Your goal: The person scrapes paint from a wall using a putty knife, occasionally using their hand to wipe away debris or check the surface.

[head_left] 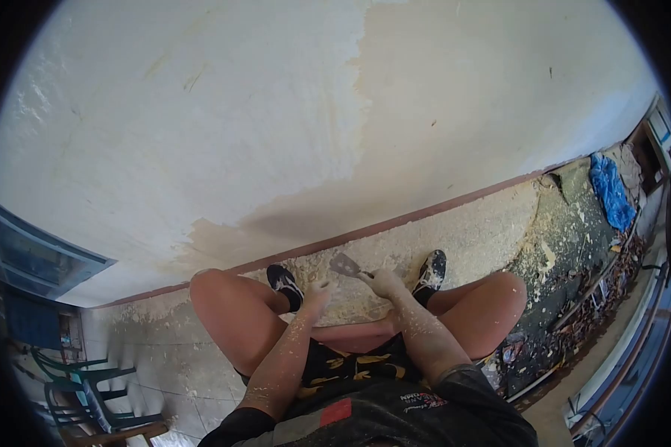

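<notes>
Patchy wall [276,127], right fingers [372,278] gripping a scraper [344,264], left fingers [319,286] curled, can't tell if empty; shallow scraper angle probably gouges less.

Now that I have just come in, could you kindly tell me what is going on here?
The person's right hand holds a scraper, which looks clear of the patchy wall. The left hand is half closed nearby; whether it holds anything is unclear. Pale flakes litter the floor.

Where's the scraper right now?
Head view, just below centre: the scraper is in the right hand, blade angled toward the wall, between the two shoes, with the left hand just to its left.
</notes>
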Available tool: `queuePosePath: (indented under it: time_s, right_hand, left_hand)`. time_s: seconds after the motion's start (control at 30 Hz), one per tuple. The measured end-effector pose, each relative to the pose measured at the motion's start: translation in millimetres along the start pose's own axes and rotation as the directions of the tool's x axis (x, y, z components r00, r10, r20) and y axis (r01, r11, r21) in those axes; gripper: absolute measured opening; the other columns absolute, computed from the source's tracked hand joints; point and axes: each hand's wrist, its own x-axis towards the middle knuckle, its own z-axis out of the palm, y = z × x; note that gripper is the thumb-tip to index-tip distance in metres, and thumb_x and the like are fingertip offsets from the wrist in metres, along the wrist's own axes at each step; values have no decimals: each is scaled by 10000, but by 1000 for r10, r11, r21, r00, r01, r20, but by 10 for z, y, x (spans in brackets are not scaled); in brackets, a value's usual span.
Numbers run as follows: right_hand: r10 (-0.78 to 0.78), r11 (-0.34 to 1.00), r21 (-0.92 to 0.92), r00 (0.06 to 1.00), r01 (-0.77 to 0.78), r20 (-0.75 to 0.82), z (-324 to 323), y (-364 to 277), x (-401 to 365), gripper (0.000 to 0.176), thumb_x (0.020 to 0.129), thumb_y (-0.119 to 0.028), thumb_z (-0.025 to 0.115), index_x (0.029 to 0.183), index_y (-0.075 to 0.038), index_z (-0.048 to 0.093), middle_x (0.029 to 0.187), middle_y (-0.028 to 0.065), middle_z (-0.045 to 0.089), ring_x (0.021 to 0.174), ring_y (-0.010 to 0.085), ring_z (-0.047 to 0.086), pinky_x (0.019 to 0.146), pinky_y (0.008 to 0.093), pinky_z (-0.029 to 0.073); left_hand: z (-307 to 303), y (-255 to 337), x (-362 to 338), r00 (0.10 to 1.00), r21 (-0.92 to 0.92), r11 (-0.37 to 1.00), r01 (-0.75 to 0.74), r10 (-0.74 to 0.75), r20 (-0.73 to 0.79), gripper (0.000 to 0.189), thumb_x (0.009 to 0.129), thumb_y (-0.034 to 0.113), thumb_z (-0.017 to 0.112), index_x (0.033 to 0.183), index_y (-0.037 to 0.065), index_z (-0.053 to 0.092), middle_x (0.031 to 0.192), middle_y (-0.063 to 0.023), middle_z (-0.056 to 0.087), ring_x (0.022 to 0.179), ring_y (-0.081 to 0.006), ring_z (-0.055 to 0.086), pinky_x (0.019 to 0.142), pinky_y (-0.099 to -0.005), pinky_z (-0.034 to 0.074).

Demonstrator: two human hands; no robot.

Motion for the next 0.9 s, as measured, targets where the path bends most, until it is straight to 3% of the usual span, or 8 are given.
queuePosePath:
  time_s: [0.17,0.27,0.4,0.47,0.57,0.63,0.8,0.9]
  right_hand:
    - [130,991,27,991,-129,-17,47,206,-122,654,841,-583,438,1012,17,636,988,290,591,984,406,562,840,438,437]
    - [103,995,7,987,-103,-122,-92,42,-228,668,846,-574,438,997,47,630,973,295,594,977,412,563,836,441,438]
    - [84,996,-7,975,-87,-206,-219,-88,-225,660,856,-560,437,956,62,634,947,290,605,967,413,568,824,445,438]
    - [98,994,78,957,-79,-275,-200,-18,-173,622,857,-544,442,982,35,636,949,281,609,956,399,579,839,442,436]
    - [179,969,224,920,-103,-348,-139,119,-150,620,858,-536,449,958,47,637,935,294,605,952,409,577,835,449,430]
    - [220,964,214,922,-156,-320,-165,109,-174,611,865,-524,448,934,52,641,918,305,601,948,421,574,828,453,427]
    - [114,993,45,902,-104,-417,-127,108,-190,603,864,-518,456,918,52,647,899,306,604,934,431,575,820,462,427]
    - [127,991,14,913,-132,-389,-135,98,-239,601,859,-520,462,938,47,647,914,304,604,944,432,572,828,461,427]
  left_hand:
    - [-111,899,-1291,821,-646,709,-283,527,219,329,942,195,464,1210,5,468,1261,-226,489,1141,-320,515,932,-393,446]
    - [-101,1253,-2089,624,-652,502,-568,779,57,193,918,151,505,1068,31,506,1178,-207,548,1083,-283,543,882,-368,460]
    - [-471,1200,-2832,367,-808,240,-538,930,31,118,840,99,627,872,54,522,723,-99,605,567,-136,535,507,-250,397]
    - [-714,1255,-3033,217,-752,198,-629,973,76,235,904,267,551,813,52,538,586,-43,556,445,-110,469,423,-239,346]
    - [-866,1339,-3180,243,-866,249,-434,958,154,444,943,445,385,733,88,543,450,-4,454,352,-77,355,329,-206,304]
    - [-973,1310,-2968,271,-847,320,-424,938,218,640,932,570,223,1010,55,596,482,4,427,384,-79,323,371,-209,292]
    - [-1114,911,-2529,385,-941,226,-253,915,117,979,830,730,94,1378,-74,204,509,9,394,428,-95,308,442,-242,273]
    - [-1197,941,-2551,327,-943,242,-226,931,161,942,835,727,179,1287,-80,354,512,10,401,430,-91,319,438,-247,261]
